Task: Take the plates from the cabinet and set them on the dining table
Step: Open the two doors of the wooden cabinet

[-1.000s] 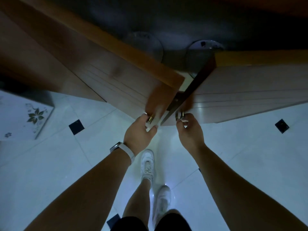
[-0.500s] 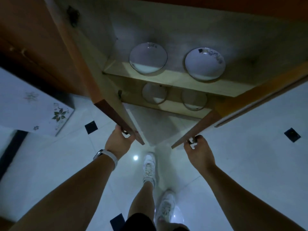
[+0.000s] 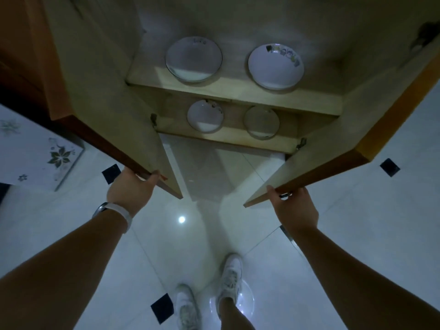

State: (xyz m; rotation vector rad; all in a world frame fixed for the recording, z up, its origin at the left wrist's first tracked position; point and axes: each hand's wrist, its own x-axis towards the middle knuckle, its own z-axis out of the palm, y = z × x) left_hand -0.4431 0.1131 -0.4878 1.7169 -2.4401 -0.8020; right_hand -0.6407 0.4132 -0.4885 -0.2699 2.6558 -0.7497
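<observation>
Left hand [image 3: 129, 191] is curling over the bottom edge of the left door [image 3: 95, 91], fingers wrapped on the wood, thumb side showing; right hand [image 3: 294, 206] is gripping the lower corner of the right door [image 3: 338, 139] the same way. Neither is holding a plate.

Cabinet [image 3: 238, 17]: both doors are swinging wider than half a second ago, and far wider than a second ago, when they were only cracking apart. Interior is now fully exposed, so access looks won; judging the opening step nearly done and the reach-in next.

Upper shelf [image 3: 233, 88] is carrying two plates: a plain-rimmed one [image 3: 194, 59] at left and a patterned one [image 3: 276, 66] at right, well apart. Lower shelf [image 3: 228, 136] is showing two smaller dishes [image 3: 205, 116] and [image 3: 261, 122], partly hidden by the shelf above.

Person is standing on a pale tiled floor [image 3: 71, 222]; no dining counter is showing in view.
</observation>
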